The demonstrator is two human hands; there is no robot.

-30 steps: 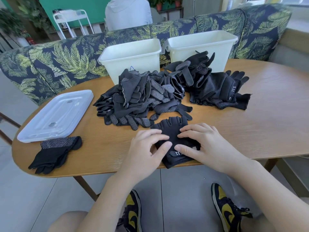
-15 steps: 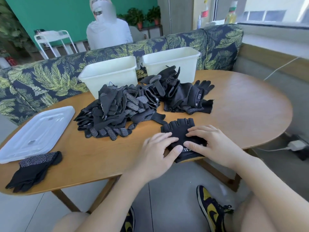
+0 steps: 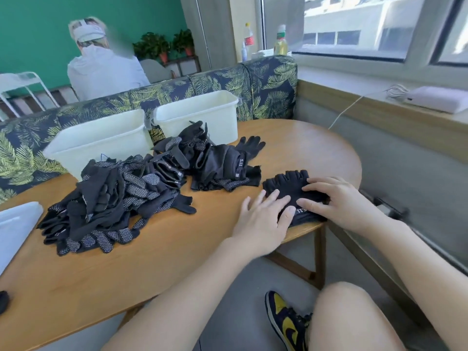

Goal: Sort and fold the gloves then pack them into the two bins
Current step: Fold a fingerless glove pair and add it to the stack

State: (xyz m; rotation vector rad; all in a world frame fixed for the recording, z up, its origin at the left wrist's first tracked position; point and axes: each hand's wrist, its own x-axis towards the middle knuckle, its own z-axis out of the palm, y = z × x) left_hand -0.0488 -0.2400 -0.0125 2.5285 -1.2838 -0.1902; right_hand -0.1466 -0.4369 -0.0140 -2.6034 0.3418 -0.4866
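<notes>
View has swung right since a second ago; hands unmoved on the fingerless glove [image 3: 291,186] at the counter's [image 3: 177,249] near edge. Left hand [image 3: 263,219] and right hand [image 3: 339,201]: grip spread flat, pressing, nothing pinched. Fold not begun. Glove pile [image 3: 141,188] unsorted; both bins [image 3: 106,140] apparently empty.

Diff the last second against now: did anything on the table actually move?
Mostly the head camera swung right: the window side came into view and the lid slid to the left edge. Both hands, left hand and right hand, stayed flat on the fingerless glove at the table edge, nothing grabbed or released. The glove pile and both bins look unmoved.
</notes>
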